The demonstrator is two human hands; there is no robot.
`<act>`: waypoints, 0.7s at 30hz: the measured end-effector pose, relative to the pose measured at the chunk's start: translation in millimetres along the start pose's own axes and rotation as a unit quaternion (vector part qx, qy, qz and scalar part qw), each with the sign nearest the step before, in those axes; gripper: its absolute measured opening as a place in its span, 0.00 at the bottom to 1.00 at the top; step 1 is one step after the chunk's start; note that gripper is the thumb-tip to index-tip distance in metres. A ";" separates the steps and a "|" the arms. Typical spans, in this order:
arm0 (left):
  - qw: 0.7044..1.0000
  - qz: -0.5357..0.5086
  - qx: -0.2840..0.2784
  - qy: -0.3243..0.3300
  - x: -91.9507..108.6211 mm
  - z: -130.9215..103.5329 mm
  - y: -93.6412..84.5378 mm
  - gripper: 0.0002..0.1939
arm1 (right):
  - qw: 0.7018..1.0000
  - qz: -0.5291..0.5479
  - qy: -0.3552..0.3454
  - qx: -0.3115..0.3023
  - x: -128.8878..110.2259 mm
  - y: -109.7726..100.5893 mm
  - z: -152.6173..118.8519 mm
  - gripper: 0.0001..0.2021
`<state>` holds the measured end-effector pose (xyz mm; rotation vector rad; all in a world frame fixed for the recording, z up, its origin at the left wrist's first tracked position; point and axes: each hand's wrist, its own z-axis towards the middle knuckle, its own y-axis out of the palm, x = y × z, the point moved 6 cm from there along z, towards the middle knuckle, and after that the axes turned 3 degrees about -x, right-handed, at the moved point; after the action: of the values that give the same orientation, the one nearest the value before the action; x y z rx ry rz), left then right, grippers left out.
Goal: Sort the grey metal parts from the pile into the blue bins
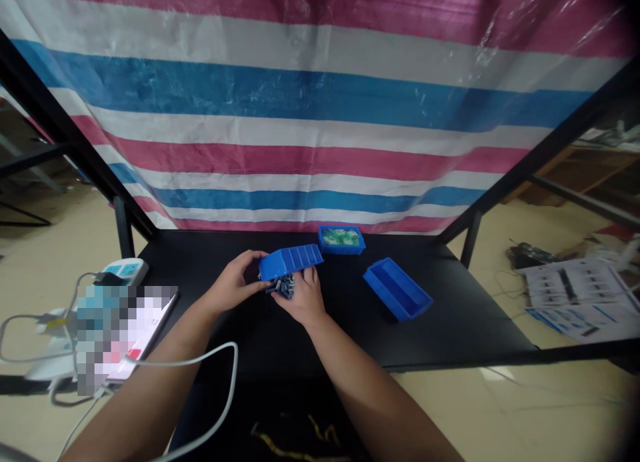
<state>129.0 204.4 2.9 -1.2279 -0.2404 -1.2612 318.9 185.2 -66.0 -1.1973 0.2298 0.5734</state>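
Note:
A blue plastic bin (290,262) is tipped on its side above the black table, its ribbed outer face turned up. My left hand (239,281) grips the bin's left end, with the thumb under its lower edge. Small dark grey and metallic parts (284,287) crowd the bin's mouth; their exact kind is too small to make out. My right hand (305,299) curls around these parts from the right, close under the bin, its fingertips partly hidden behind it.
Behind the tipped bin is another blue bin (341,241) with green and white pieces. An empty blue bin (397,289) lies at the right. On the left are a power strip (127,270), a pixelated device and a white cable (233,369) looping over my left forearm. Striped sheeting (310,129) hangs behind.

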 end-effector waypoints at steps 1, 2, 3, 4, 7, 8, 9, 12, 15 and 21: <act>1.000 -0.003 0.000 0.000 1.1 0.0 0.1 0.30 | 1.000 0.000 -0.001 0.004 -0.4 -0.6 -0.1 0.38; 1.000 -0.010 0.001 -0.001 1.4 -0.1 0.3 0.30 | 1.000 0.000 -0.001 0.009 -0.6 -1.2 -0.2 0.38; 1.000 -0.021 0.004 -0.004 0.9 -0.4 0.5 0.30 | 1.000 -0.002 -0.002 0.013 -0.8 -1.6 -0.2 0.39; 0.999 -0.033 0.008 -0.009 -0.1 -0.8 0.6 0.30 | 1.000 -0.004 -0.004 0.014 -1.3 -1.6 -0.2 0.39; 0.999 -0.051 0.010 -0.016 -4.2 -2.7 2.2 0.30 | 1.000 -0.013 -0.015 -0.002 -2.6 1.6 -0.2 0.38; 0.999 -0.050 0.009 -0.016 -5.6 -3.5 2.9 0.30 | 1.000 -0.016 -0.016 -0.009 -2.5 3.0 -0.2 0.37; 0.999 -0.049 0.008 -0.016 -6.9 -4.4 3.4 0.30 | 1.000 -0.018 -0.014 -0.014 -2.3 4.0 -0.3 0.36; 0.998 -0.053 0.015 -0.023 -10.8 -7.1 3.2 0.30 | 1.000 -0.021 -0.014 -0.015 -2.0 4.5 -0.5 0.36; 0.998 -0.050 0.028 -0.035 -14.4 -9.8 1.5 0.30 | 0.999 -0.017 -0.023 -0.017 -3.4 4.0 -0.5 0.36; 0.986 -0.124 0.066 -0.091 -30.7 -16.7 0.5 0.33 | 0.999 -0.016 -0.041 -0.024 -6.2 2.1 -0.8 0.38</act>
<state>110.3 208.9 -26.3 -1.2253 -0.6184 -1.3222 312.8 183.1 -65.1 -1.2187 0.1281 0.6011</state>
